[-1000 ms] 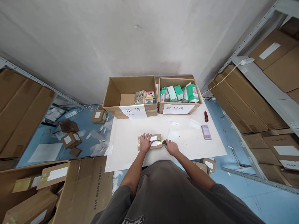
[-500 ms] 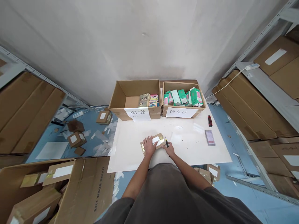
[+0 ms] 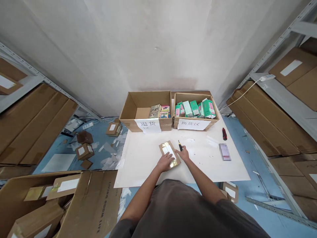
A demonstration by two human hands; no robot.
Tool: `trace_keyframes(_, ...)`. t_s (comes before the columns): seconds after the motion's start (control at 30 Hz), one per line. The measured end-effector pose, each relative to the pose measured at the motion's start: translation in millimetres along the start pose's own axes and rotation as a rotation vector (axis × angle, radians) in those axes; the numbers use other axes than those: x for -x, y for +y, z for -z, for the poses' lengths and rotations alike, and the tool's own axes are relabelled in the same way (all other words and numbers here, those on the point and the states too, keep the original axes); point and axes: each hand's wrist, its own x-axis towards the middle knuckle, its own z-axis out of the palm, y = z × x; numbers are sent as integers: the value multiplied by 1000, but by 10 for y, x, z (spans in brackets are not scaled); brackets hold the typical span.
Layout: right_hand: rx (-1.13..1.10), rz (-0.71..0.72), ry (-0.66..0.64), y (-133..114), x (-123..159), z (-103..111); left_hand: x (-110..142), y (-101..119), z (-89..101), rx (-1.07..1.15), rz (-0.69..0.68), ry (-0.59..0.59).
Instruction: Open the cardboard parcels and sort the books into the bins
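A flat cardboard package (image 3: 164, 145) with a white label and shiny tape lies tilted on the white table in front of me. My left hand (image 3: 165, 162) rests on its near left part, fingers stretched across the label. At the package's right side is my right hand (image 3: 183, 154), its fingers closed round a utility knife (image 3: 180, 146) with a dark handle. The knife's thin tip points up and away from me, apart from the package. My right thumb is close to the package edge; whether it touches is unclear.
Behind the package stand two open cartons with paper signs: the left carton (image 3: 128, 124) holds small boxes, the right carton (image 3: 176, 124) green-and-white boxes. A red-black tool (image 3: 224, 134) and a blurred purple item (image 3: 225, 152) lie right. A large carton (image 3: 99, 198) of parcels stands lower left.
The package has turned so its long side runs more away from me. My left hand has shifted to its near part. The knife has moved slightly right and farther from the package.
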Motion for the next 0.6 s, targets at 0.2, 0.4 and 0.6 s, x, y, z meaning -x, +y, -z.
trace_keyframes(0.2,-2,-88,-84,600,474,-301,-102,-12,47,-107,-35,-18)
trace_keyframes(0.4,-80,-134,-32,212,334,-449,9,37,32,-98,114,33)
trace_keyframes(0.6,-34,-45,-65,-120,223,-396,179,16,-118,-55,214,135)
